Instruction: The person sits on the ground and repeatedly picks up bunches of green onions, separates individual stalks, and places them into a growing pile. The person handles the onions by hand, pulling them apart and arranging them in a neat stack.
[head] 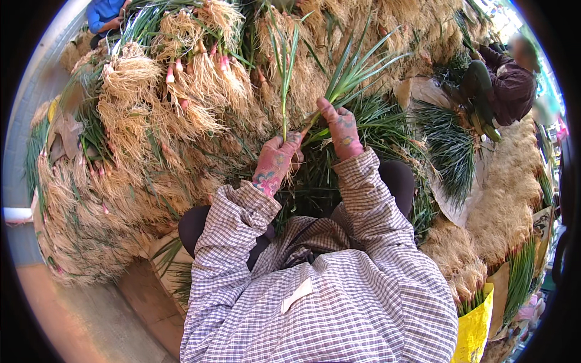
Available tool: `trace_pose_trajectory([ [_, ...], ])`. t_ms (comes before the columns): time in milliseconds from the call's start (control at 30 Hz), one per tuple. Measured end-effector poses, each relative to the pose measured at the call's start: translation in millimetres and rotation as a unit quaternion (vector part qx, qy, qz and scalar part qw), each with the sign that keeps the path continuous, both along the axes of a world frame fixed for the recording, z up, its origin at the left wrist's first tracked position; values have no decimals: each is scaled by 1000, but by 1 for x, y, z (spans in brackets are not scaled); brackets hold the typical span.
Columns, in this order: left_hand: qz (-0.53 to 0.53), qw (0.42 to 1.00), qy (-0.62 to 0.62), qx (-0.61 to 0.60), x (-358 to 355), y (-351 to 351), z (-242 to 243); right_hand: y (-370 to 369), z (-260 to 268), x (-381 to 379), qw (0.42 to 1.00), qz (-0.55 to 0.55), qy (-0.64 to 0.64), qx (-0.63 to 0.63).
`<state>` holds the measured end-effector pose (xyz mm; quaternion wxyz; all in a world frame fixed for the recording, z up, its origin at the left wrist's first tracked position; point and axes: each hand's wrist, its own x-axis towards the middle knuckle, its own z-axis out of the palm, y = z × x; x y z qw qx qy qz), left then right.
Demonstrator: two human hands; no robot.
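Note:
My left hand (pixel 278 161), in a pink flowered glove, grips the lower end of an onion-like plant. A slim green stalk (pixel 284 90) stands up from that fist. In a matching glove, my right hand (pixel 342 129) is closed around a second onion-like plant (pixel 354 75), whose leaves fan out upward to the right. This plant's pale reddish lower stem slants down to the fingers of my left hand. Below both hands, between my knees, lies a heap of loose green leaves (pixel 313 177). Fingertips on the far side of each hand are partly hidden.
A large pile of rooted plants (pixel 204 95) with pinkish stems rises ahead and left. On the right, trimmed bunches (pixel 445 145) lie on a sheet beside a crouching person (pixel 508 86). A yellow sack (pixel 474 326) stands lower right. Another person's blue sleeve (pixel 102 16) shows upper left.

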<state>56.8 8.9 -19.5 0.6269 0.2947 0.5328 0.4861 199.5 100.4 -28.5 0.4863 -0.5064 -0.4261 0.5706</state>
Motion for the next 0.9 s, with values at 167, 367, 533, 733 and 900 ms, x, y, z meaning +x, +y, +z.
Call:
trace_pose_trajectory([
  [167, -5, 981, 192, 40, 15, -9, 6, -17, 1, 6, 963, -32, -243, 112],
  [367, -9, 995, 94, -14, 39, -15, 23, -17, -2, 7, 998, -40, 26, 36],
  [533, 19, 1000, 16, -10, 65, 1, 38, 3, -3, 7, 970, -100, 215, -56],
  [733, 88, 985, 133, 70, 64, 3, 18, 1, -3, 19, 986, 39, 159, -41],
  [900, 74, 909, 380, 153, 61, 4, -13, -19, -6, 24, 998, -2, 11, 57],
])
